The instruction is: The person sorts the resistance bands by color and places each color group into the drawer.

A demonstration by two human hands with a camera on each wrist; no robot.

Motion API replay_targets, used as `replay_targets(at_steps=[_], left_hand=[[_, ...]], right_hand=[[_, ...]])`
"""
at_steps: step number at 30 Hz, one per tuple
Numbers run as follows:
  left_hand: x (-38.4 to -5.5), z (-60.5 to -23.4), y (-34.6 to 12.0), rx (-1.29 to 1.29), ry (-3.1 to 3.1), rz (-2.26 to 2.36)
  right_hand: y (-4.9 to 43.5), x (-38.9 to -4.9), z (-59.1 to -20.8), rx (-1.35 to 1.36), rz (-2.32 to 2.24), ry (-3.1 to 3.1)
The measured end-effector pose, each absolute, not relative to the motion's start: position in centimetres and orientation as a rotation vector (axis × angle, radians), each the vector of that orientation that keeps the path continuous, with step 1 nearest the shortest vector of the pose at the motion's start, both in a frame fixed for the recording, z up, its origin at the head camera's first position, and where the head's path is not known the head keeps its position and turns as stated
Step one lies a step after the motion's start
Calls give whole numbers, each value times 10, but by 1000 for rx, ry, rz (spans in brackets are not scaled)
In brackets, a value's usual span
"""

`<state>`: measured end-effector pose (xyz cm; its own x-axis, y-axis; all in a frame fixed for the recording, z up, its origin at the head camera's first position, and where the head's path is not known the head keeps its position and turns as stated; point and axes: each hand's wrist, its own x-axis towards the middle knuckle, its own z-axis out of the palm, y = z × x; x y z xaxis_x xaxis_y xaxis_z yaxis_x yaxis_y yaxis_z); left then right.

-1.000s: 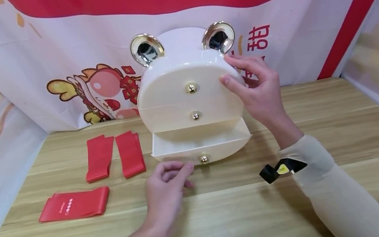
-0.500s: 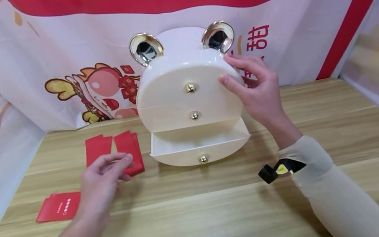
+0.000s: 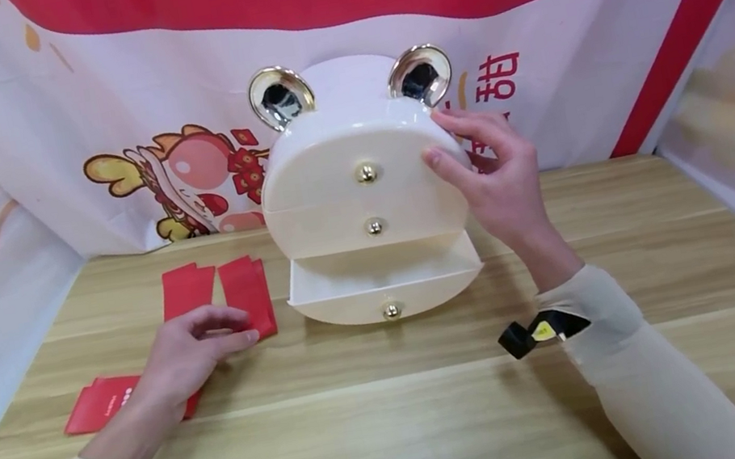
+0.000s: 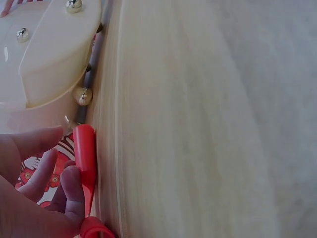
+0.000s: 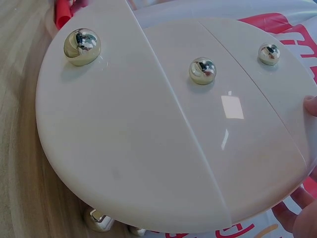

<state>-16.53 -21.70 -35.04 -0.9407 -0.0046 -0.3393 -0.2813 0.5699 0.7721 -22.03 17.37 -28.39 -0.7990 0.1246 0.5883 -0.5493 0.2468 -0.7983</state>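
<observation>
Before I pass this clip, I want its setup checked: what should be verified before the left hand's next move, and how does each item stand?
1. Bottom drawer pulled out: ok.
2. Upper two drawers closed: ok, fronts flush.
3. White drawer cabinet held: ok, right hand grips its upper side.
4. Left hand at the folded red band nearest the cabinet: ok.
5. Band firmly pinched: cannot tell; finger contact is unclear.
6. Bottom drawer free inside: cannot tell; its rear is hidden.

Fingers (image 5: 299, 220) grip white box (image 5: 148, 141) — three gold knobs (image 5: 202, 71).
</observation>
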Motion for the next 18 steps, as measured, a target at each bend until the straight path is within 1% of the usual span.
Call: replay_targets(at_steps=[11, 18], left_hand=[[-170, -357, -215, -190, 2585, 1183], [-172, -357, -211, -210, 2616, 1156]], right_hand=[[174, -220, -285, 378, 1599, -1975], [173, -219, -284, 390, 1598, -1971]])
